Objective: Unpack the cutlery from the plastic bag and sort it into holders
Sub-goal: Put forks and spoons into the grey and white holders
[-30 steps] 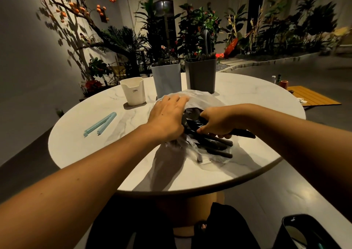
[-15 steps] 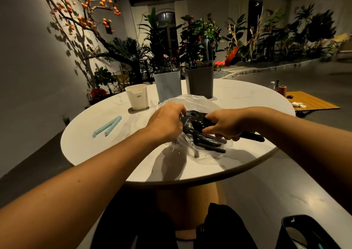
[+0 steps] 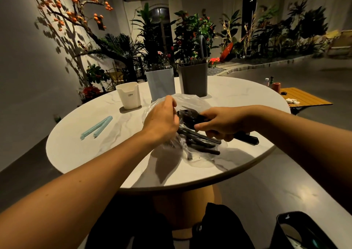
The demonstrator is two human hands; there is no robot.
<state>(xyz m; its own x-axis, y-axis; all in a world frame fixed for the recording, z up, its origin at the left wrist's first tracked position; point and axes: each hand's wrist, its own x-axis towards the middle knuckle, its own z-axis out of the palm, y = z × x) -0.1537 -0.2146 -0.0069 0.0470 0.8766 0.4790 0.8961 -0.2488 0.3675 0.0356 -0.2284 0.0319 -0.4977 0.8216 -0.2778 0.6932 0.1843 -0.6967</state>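
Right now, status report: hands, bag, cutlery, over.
Left hand pinching bag. Right hand gripping black cutlery, more in bag. Holders behind, nothing blocking.

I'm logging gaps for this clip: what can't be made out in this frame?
Head view:
- Left hand's fingertips: hidden behind the hand itself, so its hold on the plastic bag is unclear.
- Count and types of black cutlery: overlapping, dark, partly under the right hand.
- Contents of the blue holder and grey holder: dim, only tips show.
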